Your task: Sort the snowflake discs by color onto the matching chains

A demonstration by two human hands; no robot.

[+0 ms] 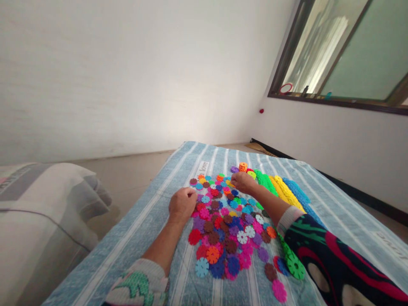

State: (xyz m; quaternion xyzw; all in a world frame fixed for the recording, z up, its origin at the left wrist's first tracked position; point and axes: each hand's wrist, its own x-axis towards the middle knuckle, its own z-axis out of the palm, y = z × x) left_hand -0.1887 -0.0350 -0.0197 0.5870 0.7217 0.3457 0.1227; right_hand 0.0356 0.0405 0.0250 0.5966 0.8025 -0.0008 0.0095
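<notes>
Many notched plastic discs in mixed colours (230, 246) lie spread in a loose heap on the striped cloth. At the heap's left edge, my left hand (182, 205) is closed, its fingertips bent in beside a few pink and purple discs. My right hand (244, 182) is closed over the far right side of the heap, fingers curled down by yellow discs; what they hold, if anything, is hidden. Just beyond it stands an orange stack of discs (243, 166), with a purple stack (235, 169) to its left. My right forearm passes over part of a green row (262, 180).
Right of the heap lie rows of yellow discs (285, 190) and blue discs (296, 192). The blue striped cloth (149, 221) covers the table. A sheer-covered object (47, 212) stands to the left, a wall (143, 76) behind, and a window (347, 55) at upper right.
</notes>
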